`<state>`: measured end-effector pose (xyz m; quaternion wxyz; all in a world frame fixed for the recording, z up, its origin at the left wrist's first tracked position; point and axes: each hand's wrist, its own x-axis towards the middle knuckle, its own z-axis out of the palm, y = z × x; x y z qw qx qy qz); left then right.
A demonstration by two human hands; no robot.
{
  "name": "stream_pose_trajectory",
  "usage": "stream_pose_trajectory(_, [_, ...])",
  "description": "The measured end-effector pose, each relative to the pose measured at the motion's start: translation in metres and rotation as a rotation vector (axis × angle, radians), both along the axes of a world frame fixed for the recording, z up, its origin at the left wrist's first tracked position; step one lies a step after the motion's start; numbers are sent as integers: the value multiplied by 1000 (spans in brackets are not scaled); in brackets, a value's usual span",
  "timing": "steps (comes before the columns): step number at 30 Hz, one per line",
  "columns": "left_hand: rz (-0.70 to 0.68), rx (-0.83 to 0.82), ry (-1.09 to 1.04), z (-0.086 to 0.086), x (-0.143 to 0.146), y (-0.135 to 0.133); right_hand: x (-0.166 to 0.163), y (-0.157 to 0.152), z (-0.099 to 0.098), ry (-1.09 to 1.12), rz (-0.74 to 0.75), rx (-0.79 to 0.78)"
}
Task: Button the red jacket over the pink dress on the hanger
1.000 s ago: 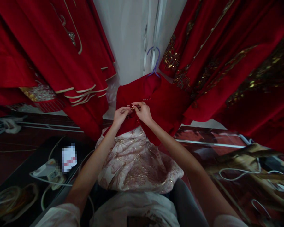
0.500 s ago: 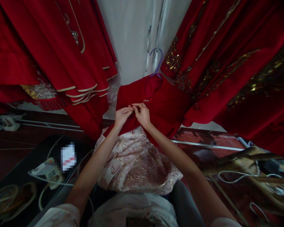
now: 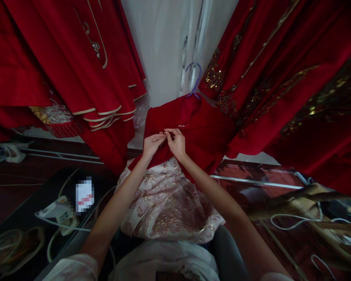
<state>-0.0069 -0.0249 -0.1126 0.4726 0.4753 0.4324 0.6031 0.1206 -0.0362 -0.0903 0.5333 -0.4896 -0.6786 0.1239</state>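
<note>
Little moves since the earlier frame: on my feed the whole view slides slightly, and the fingertips now sit closer together than they did 1 second ago. I see the left hand (image 3: 152, 146) narrow, its fingers drawn together at the beaded trim (image 3: 162, 133) on the front of the red garment (image 3: 207, 134). The right hand (image 3: 177, 144) meets it there in a small pinch, index finger curved over the thumb, so I read both as holding that trim between them. Whether a needle or thread is there I cannot tell.

The red garment hangs straight ahead, with the purple hanger (image 3: 197, 78) rising from its neckline, and its lower part lies over the pale brocade cloth (image 3: 175, 214) across the lap. Just above the hands I can make out another row of beads (image 3: 181, 126), free of the fingers; I judge that part done. The spot under the fingertips looks unfinished to me, though the fingers cover most of it, and how much remains below is hidden from me.
</note>
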Motion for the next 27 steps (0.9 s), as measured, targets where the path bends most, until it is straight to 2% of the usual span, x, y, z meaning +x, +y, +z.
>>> stream_pose_trajectory(8, [-47,-74,-83,3,0,-6,0,-2,-2,-61,-11,11])
stream_pose_trajectory(17, [-38,-76,-131,1,2,-6,6,-2,-1,-94,12,-6])
stream_pose_trajectory(27, [-96,-45,-58,-2,-5,-6,8,-5,-5,-141,3,9])
